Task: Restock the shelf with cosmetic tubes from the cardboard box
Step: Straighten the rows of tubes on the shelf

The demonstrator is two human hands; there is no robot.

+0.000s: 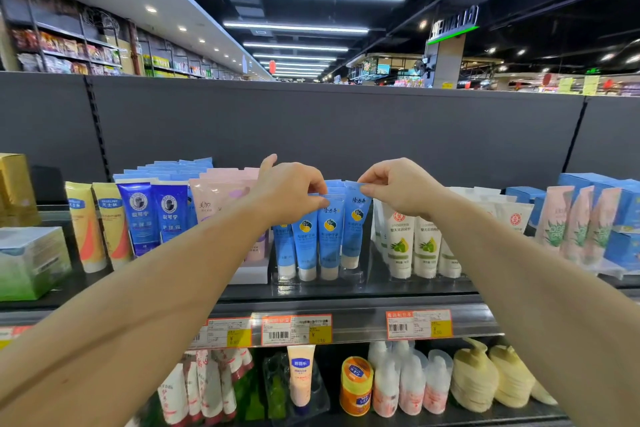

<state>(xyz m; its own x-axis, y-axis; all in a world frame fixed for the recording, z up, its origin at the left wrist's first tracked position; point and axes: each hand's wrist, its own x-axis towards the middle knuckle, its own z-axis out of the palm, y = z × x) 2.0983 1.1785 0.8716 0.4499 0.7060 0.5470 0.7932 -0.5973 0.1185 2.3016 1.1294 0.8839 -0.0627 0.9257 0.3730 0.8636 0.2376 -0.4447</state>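
Several light blue cosmetic tubes (329, 236) with white caps stand cap-down in a row on the top shelf (346, 291). My left hand (289, 189) pinches the crimped top of one of the middle blue tubes. My right hand (398, 185) pinches the top edge of the rightmost blue tube (355, 229), which hangs slightly higher than its neighbours. No cardboard box is in view.
Dark blue tubes (152, 215), yellow tubes (86, 225) and pink tubes (214, 198) stand to the left; white olive tubes (401, 239) and pink aloe tubes (571, 222) to the right. Price tags (298, 329) line the shelf edge. Below sit bottles and jars (356, 385).
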